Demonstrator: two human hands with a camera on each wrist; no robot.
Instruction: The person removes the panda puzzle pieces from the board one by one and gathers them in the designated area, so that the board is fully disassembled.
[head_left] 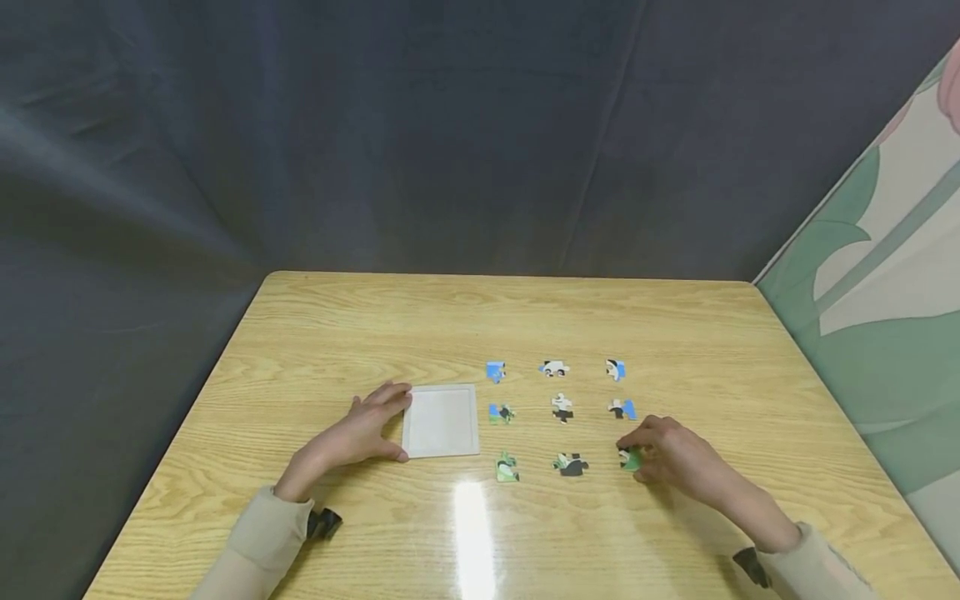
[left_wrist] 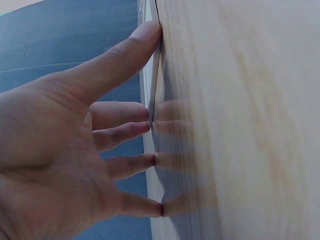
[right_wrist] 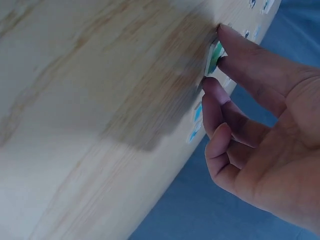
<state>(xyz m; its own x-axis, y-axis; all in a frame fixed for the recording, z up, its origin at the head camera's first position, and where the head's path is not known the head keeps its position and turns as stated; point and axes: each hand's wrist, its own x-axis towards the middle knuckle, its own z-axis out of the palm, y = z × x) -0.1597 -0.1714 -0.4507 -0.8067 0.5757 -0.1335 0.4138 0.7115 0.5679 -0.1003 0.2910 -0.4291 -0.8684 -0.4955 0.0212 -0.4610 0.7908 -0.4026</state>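
A white square puzzle tray (head_left: 441, 422) lies flat on the table. My left hand (head_left: 354, 432) rests along its left side, fingers fairly straight and spread. In the left wrist view the thumb (left_wrist: 122, 57) touches the tray's edge and the other fingertips reach the tabletop. At the front right of the puzzle pieces, my right hand (head_left: 678, 458) pinches a green, white and black puzzle piece (head_left: 628, 458) between thumb and fingers. This puzzle piece (right_wrist: 214, 58) is low at the table surface in the right wrist view, with the other fingers curled.
Several puzzle pieces lie apart in rows right of the tray, among them a panda-face piece (head_left: 554, 368), a black and white piece (head_left: 572, 465) and a green piece (head_left: 507, 467). The wooden table (head_left: 360, 325) meets a dark curtain (head_left: 480, 167) behind and a patterned cloth at right.
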